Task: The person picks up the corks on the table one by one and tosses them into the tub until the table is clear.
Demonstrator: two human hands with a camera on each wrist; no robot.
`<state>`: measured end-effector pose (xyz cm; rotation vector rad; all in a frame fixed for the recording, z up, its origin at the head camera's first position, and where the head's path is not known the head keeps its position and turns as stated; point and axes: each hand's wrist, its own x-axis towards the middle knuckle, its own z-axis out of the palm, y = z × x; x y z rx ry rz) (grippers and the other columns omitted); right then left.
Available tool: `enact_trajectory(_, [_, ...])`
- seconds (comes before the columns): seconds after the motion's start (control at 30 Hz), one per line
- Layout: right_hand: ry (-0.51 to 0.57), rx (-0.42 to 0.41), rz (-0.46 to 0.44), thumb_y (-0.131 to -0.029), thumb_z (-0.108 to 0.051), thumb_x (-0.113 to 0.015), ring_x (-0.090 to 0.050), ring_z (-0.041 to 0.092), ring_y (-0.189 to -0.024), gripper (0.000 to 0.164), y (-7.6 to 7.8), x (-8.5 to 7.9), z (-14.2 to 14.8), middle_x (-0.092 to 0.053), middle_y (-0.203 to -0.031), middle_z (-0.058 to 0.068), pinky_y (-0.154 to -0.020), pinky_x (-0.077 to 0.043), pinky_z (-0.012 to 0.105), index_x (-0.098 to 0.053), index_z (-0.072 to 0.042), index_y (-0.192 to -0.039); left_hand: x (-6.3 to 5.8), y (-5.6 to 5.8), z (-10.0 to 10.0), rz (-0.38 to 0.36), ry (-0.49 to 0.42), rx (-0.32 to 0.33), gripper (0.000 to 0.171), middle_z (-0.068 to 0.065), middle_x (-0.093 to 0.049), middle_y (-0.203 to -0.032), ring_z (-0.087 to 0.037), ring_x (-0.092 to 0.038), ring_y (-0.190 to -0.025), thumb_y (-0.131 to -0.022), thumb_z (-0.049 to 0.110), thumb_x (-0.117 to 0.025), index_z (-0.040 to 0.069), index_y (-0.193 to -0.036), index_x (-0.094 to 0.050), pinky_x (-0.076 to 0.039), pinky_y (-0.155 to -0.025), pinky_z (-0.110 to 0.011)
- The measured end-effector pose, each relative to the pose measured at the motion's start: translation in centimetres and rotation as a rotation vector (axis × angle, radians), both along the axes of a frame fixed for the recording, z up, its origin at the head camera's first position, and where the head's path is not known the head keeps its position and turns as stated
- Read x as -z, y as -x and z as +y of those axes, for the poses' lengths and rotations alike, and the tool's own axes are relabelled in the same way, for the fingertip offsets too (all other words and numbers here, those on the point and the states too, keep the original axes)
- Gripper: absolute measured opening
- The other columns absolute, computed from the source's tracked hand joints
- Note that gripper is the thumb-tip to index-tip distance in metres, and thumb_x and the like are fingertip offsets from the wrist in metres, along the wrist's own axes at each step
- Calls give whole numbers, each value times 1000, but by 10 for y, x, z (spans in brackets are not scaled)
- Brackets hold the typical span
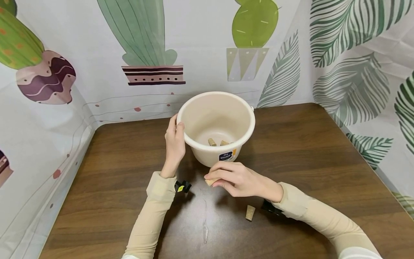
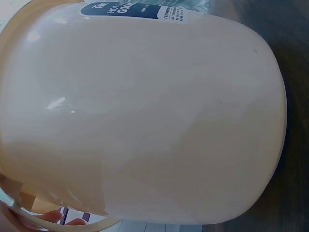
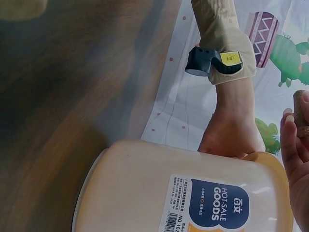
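Note:
A cream plastic bucket [image 1: 207, 118] stands upright on the table, with cork stoppers [image 1: 211, 142] lying on its bottom. My left hand [image 1: 175, 145] grips the bucket's rim on the left side; in the left wrist view its fingertips [image 2: 75, 222] show at the rim. In front of the bucket, my right hand [image 1: 237, 180] pinches a cork stopper [image 1: 211, 181] between thumb and fingers. That same cork [image 3: 300, 113] appears at the right edge of the right wrist view. One more cork stopper [image 1: 250, 213] lies on the table, below and to the right of the right hand.
The brown wooden table [image 1: 123, 194] runs back to a white cloth [image 1: 207, 43] printed with cacti and leaves. A dark blue label [image 3: 219, 203] is on the bucket's near side. Black wrist cameras [image 1: 183, 187] sit under the sleeves.

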<state>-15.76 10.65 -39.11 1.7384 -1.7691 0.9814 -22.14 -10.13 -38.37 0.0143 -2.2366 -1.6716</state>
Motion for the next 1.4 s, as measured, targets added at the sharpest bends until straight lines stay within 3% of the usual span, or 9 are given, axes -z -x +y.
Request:
enact_trajectory(0.87, [52,8,1,-94,-9,-59,-60,8,-79,18,0,-4,3,-64,-97,5,-74,-49,15,-67,0,-107,0,-1,1,1,-3,-15,44,-13,-63,-125,-31,-60,-110,-95,26,-38,15,-134,-54,-48,-91,-42])
enact_trajectory(1.4, [193,44,35,-93,-8,-61,-63,15,-80,16,2,-13,4,-65,-92,10,-73,-53,19,-68,5,-99,-2,-1,1,-4,0,-13,43,-9,-62,-129,-25,-59,-112,-95,26,-38,16,-133,-54,-46,-95,-42])
